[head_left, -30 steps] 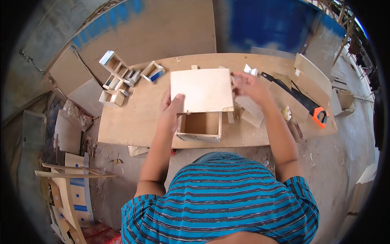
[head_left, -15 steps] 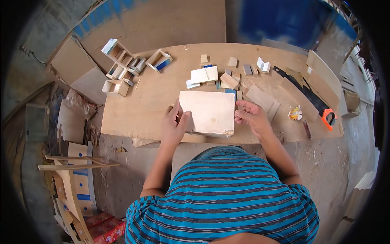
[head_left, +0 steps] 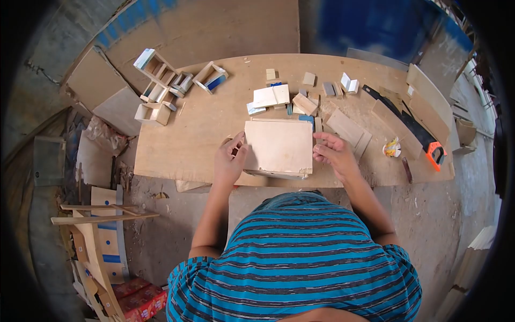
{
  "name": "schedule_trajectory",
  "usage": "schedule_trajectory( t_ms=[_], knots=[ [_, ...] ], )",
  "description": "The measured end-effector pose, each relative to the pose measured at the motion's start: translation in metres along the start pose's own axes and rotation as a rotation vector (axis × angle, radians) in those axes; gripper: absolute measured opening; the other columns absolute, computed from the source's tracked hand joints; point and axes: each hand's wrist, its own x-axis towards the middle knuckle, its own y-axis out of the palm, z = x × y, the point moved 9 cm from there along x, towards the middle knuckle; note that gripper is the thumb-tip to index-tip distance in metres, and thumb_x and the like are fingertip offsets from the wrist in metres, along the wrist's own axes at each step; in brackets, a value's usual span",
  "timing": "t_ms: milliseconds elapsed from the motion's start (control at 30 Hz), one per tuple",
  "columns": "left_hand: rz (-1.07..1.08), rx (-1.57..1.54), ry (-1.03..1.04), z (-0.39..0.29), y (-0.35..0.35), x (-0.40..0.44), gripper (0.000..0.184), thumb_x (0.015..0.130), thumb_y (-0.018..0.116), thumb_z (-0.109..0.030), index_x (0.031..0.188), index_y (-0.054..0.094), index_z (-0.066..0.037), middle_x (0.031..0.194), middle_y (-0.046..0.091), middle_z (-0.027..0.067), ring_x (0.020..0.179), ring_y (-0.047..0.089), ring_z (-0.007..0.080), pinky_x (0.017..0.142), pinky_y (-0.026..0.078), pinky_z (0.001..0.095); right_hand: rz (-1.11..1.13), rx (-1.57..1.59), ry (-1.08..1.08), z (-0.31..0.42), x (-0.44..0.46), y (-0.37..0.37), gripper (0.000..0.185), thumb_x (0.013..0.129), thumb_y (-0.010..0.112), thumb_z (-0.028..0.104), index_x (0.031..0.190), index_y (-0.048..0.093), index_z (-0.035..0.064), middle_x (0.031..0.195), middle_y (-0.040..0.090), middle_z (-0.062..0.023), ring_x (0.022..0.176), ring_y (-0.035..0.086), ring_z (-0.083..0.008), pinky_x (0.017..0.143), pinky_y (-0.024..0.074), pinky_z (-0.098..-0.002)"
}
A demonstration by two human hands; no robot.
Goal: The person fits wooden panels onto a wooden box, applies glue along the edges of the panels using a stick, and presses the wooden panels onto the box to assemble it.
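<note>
A pale rectangular wooden panel (head_left: 279, 146) lies flat over the top of a small wooden box (head_left: 276, 174), of which only the near side shows beneath it. At the panel's left edge is my left hand (head_left: 229, 161), fingers apart and curved, holding nothing. My right hand (head_left: 333, 154) is beside the right edge, its fingers bent and parted, with nothing in them. Just behind the panel lie wood blocks, among them a pale block (head_left: 271, 96) and a brown one (head_left: 304, 104).
Small open wooden boxes (head_left: 153, 114) stand at the table's (head_left: 188, 155) left. On the right are a handsaw with an orange handle (head_left: 435, 155), a flat board (head_left: 343, 126), a crumpled yellow-white wrapper (head_left: 392, 148) and a dark strip (head_left: 407, 169).
The panel has come down over the box, covering its opening. My left thumb has left the panel's top, and both hands are now at its sides.
</note>
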Motion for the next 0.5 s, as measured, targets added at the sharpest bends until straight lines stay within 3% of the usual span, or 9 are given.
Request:
schedule_trajectory(
  t_ms=[233, 333, 500],
  knots=[
    [0.002, -0.245, -0.077, 0.031, 0.000, 0.000, 0.033, 0.085, 0.056, -0.004, 0.117, 0.063, 0.002, 0.085, 0.061, 0.0022, 0.067, 0.053, 0.0064, 0.060, 0.044, 0.0210, 0.000, 0.014, -0.013, 0.000, -0.002, 0.001, 0.035, 0.087, 0.062, 0.007, 0.121, 0.055, -0.0005, 0.087, 0.064, -0.0026, 0.077, 0.061, -0.0091, 0.070, 0.0496, -0.0212],
    [0.002, -0.380, -0.130, 0.032, -0.001, -0.004, 0.031, 0.086, 0.056, -0.001, 0.116, 0.063, 0.002, 0.087, 0.060, -0.0004, 0.066, 0.051, 0.0037, 0.055, 0.042, 0.0184, 0.011, 0.013, -0.016, -0.001, -0.002, 0.000, 0.036, 0.087, 0.062, 0.007, 0.122, 0.054, -0.0005, 0.088, 0.063, -0.0027, 0.079, 0.061, -0.0091, 0.071, 0.0499, -0.0215],
    [0.024, -0.387, -0.166, 0.033, -0.002, -0.010, 0.029, 0.086, 0.059, -0.003, 0.114, 0.064, 0.002, 0.087, 0.062, 0.0017, 0.068, 0.055, 0.0054, 0.056, 0.047, 0.0204, 0.034, 0.017, -0.018, -0.004, -0.004, 0.000, 0.037, 0.088, 0.062, 0.008, 0.123, 0.054, 0.0028, 0.090, 0.061, -0.0007, 0.082, 0.059, -0.0075, 0.074, 0.0494, -0.0216]
  ],
)
